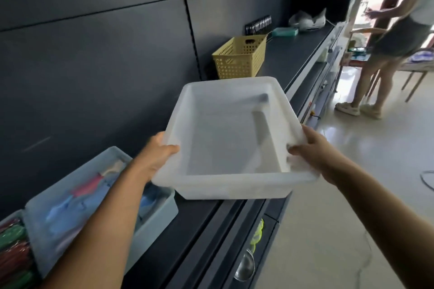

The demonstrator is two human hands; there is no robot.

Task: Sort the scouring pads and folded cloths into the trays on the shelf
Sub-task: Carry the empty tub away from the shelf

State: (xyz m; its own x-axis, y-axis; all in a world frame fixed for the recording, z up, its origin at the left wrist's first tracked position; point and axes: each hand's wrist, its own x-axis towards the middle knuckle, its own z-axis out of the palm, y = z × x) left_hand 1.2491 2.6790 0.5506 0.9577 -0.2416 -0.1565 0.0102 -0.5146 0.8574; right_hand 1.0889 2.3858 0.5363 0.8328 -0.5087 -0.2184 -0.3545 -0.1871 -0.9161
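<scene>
Trouble could come from the grip: the empty white tray is held only by its rim, the left hand clasped on the left edge and the right hand on the right. It is carried above the shelf, near the front lip. If tilted or set too far out, it could slip off. The blue tray beside it could be knocked. No pads or cloths can be made out clearly. No writing can be read.

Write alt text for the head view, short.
Both hands, left and right, hold an empty white tray by its rim over a dark shelf. A yellow basket sits behind it.
</scene>
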